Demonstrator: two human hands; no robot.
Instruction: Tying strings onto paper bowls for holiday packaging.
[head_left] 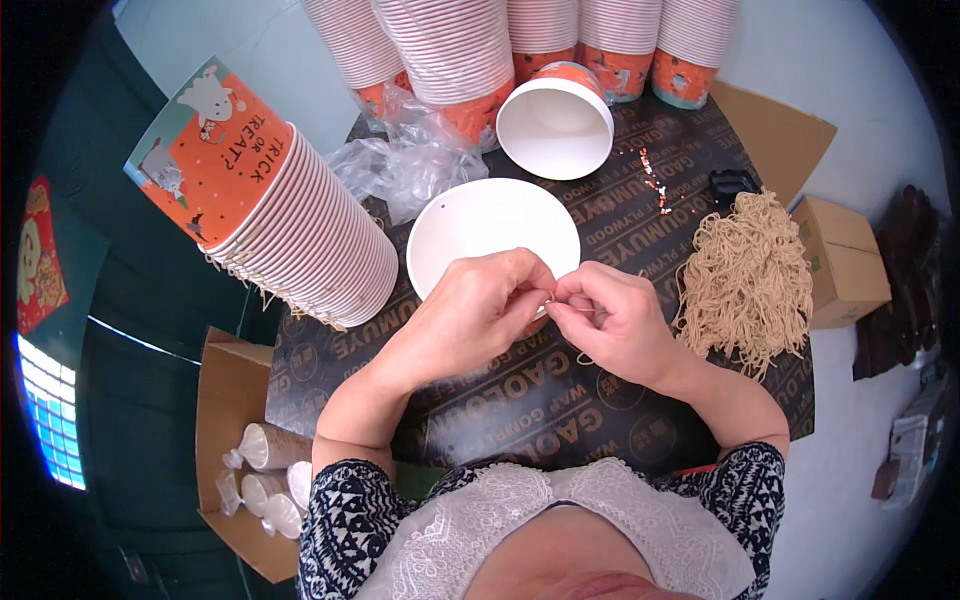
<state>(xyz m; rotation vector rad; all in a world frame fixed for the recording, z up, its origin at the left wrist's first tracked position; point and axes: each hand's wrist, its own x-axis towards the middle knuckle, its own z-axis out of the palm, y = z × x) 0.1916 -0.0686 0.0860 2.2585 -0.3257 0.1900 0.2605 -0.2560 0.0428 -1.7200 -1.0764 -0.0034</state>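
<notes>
A white paper bucket [480, 230] stands on the dark round table in front of me, its mouth facing up and a small hole showing in its inner wall. At its near right rim, my left hand [470, 305] and my right hand [625, 322] meet fingertip to fingertip. Both are closed in a pinch on a thin tan cord [583, 358], part of which hangs below my right fingers. How the cord runs between the fingertips is too small to make out. Bits of the bucket's orange outside show under my hands.
A leaning stack of orange-printed buckets [310, 235] is at left, another bucket [555, 128] on its side behind. Taller stacks [450, 60] and crumpled clear plastic [410, 155] line the back. A tan cord pile [748, 275], small beads [655, 180] and cardboard boxes [845, 262] are at right.
</notes>
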